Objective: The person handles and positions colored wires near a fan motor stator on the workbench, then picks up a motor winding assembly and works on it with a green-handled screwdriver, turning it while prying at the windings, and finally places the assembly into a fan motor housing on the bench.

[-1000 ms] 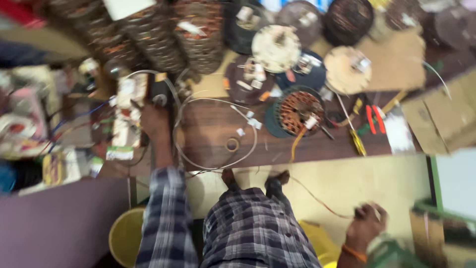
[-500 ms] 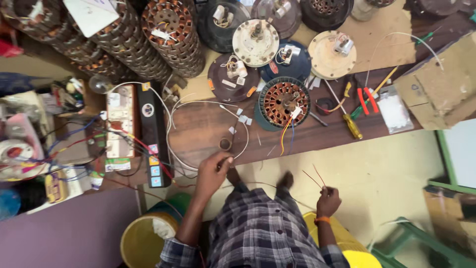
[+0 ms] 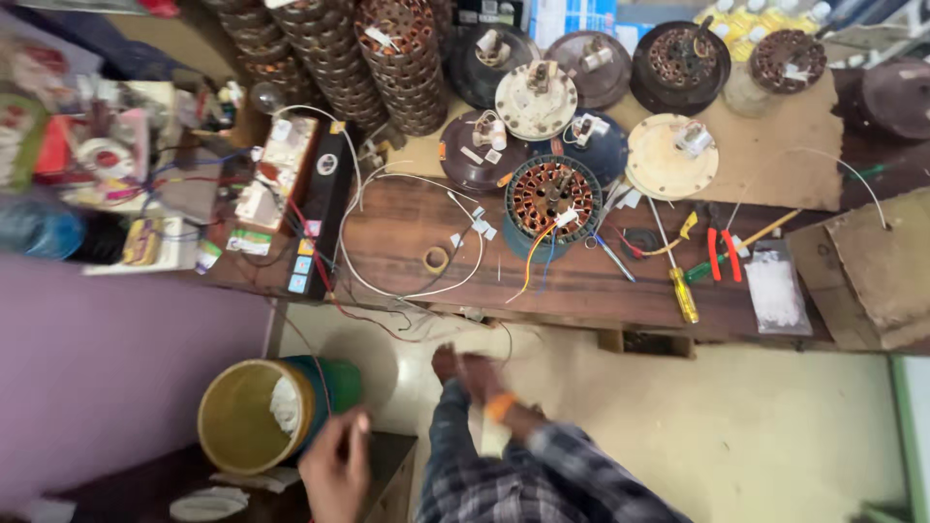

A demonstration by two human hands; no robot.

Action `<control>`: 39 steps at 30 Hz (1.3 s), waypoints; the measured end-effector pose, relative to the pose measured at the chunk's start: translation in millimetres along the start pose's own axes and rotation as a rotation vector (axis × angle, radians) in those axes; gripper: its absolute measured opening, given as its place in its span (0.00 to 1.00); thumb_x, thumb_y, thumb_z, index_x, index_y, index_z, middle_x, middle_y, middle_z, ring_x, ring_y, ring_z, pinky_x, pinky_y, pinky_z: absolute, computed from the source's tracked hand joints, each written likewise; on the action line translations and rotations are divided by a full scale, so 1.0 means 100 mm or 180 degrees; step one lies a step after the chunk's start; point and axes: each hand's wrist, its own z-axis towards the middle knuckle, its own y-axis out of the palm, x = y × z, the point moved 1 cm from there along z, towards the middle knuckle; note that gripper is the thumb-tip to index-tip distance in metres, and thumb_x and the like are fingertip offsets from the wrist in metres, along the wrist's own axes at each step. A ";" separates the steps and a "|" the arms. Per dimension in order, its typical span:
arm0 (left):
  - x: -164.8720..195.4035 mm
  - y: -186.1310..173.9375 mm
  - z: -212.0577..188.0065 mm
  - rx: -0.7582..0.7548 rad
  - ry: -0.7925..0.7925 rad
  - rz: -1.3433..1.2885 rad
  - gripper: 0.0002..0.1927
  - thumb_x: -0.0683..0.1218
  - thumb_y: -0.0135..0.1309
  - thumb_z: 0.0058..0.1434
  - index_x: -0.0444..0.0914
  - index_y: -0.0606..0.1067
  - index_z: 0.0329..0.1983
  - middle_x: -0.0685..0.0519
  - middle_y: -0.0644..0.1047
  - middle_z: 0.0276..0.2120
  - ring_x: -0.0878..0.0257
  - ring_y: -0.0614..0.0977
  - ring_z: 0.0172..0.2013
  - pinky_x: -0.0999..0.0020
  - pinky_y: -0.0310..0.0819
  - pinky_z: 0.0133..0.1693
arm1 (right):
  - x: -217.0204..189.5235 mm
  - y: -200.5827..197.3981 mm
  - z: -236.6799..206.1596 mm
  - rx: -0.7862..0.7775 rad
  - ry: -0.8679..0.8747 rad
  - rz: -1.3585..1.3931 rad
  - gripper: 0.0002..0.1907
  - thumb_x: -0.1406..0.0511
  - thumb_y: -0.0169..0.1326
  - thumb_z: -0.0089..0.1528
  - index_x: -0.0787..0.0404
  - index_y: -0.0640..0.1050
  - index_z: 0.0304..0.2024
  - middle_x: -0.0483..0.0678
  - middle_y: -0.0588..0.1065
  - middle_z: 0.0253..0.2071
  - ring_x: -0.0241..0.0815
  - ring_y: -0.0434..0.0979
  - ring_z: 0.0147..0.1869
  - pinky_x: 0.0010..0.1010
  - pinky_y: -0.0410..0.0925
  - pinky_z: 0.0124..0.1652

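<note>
My left hand (image 3: 337, 467) hangs low at the bottom of the view, above a dark cabinet top (image 3: 145, 484) and beside a yellow bucket (image 3: 242, 426); its fingers curl down and I see nothing in them. My right hand (image 3: 463, 368), with an orange band at the wrist, is blurred below the front edge of the wooden workbench (image 3: 572, 286), over the pale floor. Whether it holds anything is unclear. On the bench ahead lie a white wire loop (image 3: 412, 292), a small tape roll (image 3: 436, 259) and a copper-wound motor stator (image 3: 550, 199) in a teal housing.
Stacked stators (image 3: 397, 58) and round motor covers (image 3: 536, 100) fill the bench's back. A yellow screwdriver (image 3: 683, 292), red pliers (image 3: 723, 254) and a clear plastic bag (image 3: 775, 291) lie right. A black box (image 3: 325, 208) and tangled wires sit left, beside a purple wall (image 3: 107, 378).
My left hand has left the bench and dropped down beside the bucket. My right hand has swung left and up towards the bench edge. The view has shifted, so the bench sits higher.
</note>
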 end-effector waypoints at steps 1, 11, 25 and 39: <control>0.07 0.00 -0.26 0.0103 -0.0026 -0.0025 0.08 0.45 0.57 0.64 0.34 0.81 0.39 0.46 0.83 0.30 0.61 0.85 0.31 0.66 0.78 0.36 | -0.45 0.04 0.06 0.0702 -0.1087 -0.0222 0.13 0.58 0.52 0.67 0.62 0.80 0.38 0.62 0.78 0.43 0.61 0.79 0.47 0.50 0.71 0.54; 0.73 0.06 -0.95 0.0276 -0.0028 -0.1659 0.08 0.42 0.54 0.67 0.32 0.80 0.41 0.49 0.81 0.28 0.65 0.80 0.26 0.69 0.73 0.30 | -0.95 -0.15 -1.27 -0.1511 -0.3607 0.2370 0.16 0.61 0.54 0.69 0.57 0.73 0.58 0.52 0.76 0.57 0.50 0.79 0.59 0.38 0.72 0.60; 1.66 1.73 0.83 -0.0289 0.0549 -0.1985 0.15 0.45 0.60 0.65 0.34 0.76 0.51 0.51 0.80 0.41 0.64 0.80 0.43 0.68 0.74 0.47 | 2.28 -1.10 -3.31 0.3704 0.2008 0.3169 0.15 0.62 0.51 0.75 0.68 0.78 0.56 0.56 0.76 0.41 0.43 0.73 0.37 0.35 0.71 0.38; 2.14 2.62 2.29 -0.1141 0.1796 -0.1036 0.14 0.42 0.63 0.59 0.39 0.81 0.49 0.49 0.83 0.44 0.51 0.84 0.45 0.60 0.79 0.47 | 2.04 -1.82 -1.34 0.3550 0.1115 0.3123 0.13 0.65 0.52 0.75 0.71 0.79 0.53 0.49 0.77 0.45 0.37 0.74 0.43 0.29 0.69 0.44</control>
